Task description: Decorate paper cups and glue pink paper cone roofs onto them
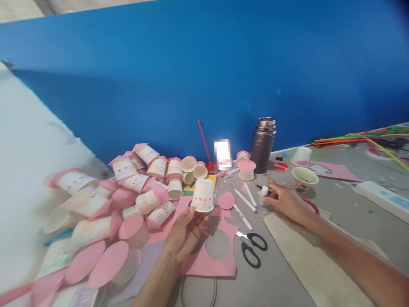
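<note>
My left hand (187, 232) holds a white paper cup (203, 194) upside down, with small red drawings around its wide lower edge. The fingers are closed on that edge, over a sheet of pink paper (220, 268) with round holes cut in it. My right hand (277, 198) has its fingers closed on a small bottle with a white cap (264, 192), standing on the table; its body is partly hidden. Between the hands lie a pink paper circle (226, 200), white markers (245, 200) and scissors with black handles (252, 247).
Several decorated cups with pink tops (128, 200) are piled on the left. A dark steel flask (263, 147) stands at the back, before a blue wall (204, 76). On the right are a patterned paper cup (304, 181), a power strip (383, 196) and beige cloth (306, 264).
</note>
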The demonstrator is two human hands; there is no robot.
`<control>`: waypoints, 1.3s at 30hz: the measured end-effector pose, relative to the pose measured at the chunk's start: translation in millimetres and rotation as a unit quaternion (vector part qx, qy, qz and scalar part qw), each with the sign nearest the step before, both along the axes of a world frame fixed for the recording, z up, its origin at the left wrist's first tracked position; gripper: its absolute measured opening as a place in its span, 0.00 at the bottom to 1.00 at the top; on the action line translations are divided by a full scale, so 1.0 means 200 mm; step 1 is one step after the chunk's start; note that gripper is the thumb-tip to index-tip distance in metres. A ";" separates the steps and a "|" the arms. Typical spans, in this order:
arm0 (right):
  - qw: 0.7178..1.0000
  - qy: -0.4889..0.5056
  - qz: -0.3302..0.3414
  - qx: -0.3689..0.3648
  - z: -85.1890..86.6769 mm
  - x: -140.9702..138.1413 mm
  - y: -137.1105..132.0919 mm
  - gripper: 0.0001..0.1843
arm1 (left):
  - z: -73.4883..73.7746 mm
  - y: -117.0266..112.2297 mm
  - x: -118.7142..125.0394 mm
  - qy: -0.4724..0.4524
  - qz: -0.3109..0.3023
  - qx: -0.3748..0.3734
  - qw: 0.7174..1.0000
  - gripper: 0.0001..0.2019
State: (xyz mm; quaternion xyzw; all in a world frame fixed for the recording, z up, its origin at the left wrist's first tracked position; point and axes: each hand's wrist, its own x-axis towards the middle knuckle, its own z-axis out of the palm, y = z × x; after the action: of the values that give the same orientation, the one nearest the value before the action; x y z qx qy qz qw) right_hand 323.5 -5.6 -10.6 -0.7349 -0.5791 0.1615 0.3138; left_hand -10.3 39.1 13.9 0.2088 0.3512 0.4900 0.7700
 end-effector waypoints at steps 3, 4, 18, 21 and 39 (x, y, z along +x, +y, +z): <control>0.999 -0.022 0.012 0.039 0.03 -0.02 0.02 0.16 | -0.03 0.00 -0.01 -0.009 -0.015 0.029 0.999 0.04; 0.998 -0.029 0.011 0.056 0.06 -0.04 0.02 0.16 | -0.03 0.00 0.00 -0.011 -0.017 0.040 0.999 0.05; 0.971 0.044 0.202 0.123 0.48 -0.34 0.25 0.21 | -0.05 0.01 -0.03 0.077 -0.015 0.168 0.983 0.15; 0.970 0.083 0.179 0.145 0.44 -0.33 0.26 0.21 | -0.03 0.02 -0.02 0.067 -0.005 0.167 0.984 0.15; 0.945 0.205 0.236 0.096 0.46 -0.45 0.14 0.05 | 0.03 -0.03 0.00 0.080 -0.082 0.160 0.980 0.15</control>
State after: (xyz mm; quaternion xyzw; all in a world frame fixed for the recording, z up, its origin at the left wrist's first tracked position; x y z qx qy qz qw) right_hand 234.1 21.9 81.6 -0.4942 -0.6723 0.3215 0.4476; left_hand -10.8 32.9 20.0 0.3964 0.3105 0.4571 0.7332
